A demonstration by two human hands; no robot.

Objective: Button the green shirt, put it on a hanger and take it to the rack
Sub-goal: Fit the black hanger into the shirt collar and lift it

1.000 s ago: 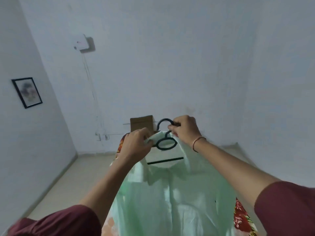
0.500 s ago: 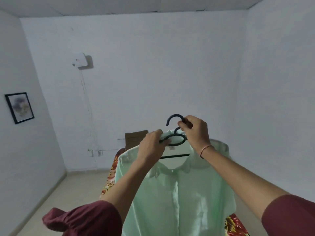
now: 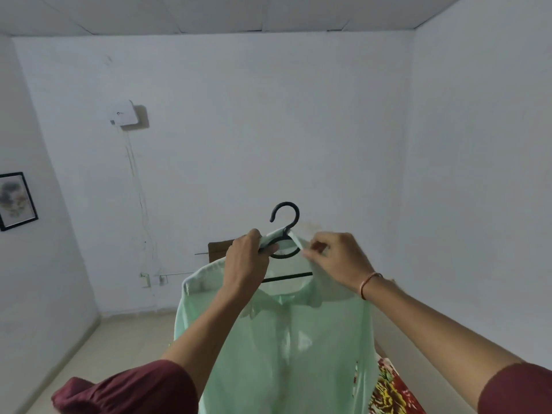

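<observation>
The pale green shirt (image 3: 286,348) hangs buttoned on a black hanger (image 3: 285,218), held up in front of me at chest height. My left hand (image 3: 246,262) grips the hanger's neck together with the collar. My right hand (image 3: 336,258) pinches the right side of the collar, just off the hanger's ring. The hanger's hook stands free above both hands. No rack is in view.
A white wall stands close ahead with a white box (image 3: 124,113) and cables on it. A framed picture (image 3: 16,201) hangs on the left wall. A brown board (image 3: 219,249) shows behind the shirt, and flowered bedding (image 3: 388,389) lies at lower right.
The shirt on its hanger rose higher and my view tilted up. My right hand left the hanger's hook and now pinches the collar on the right.
</observation>
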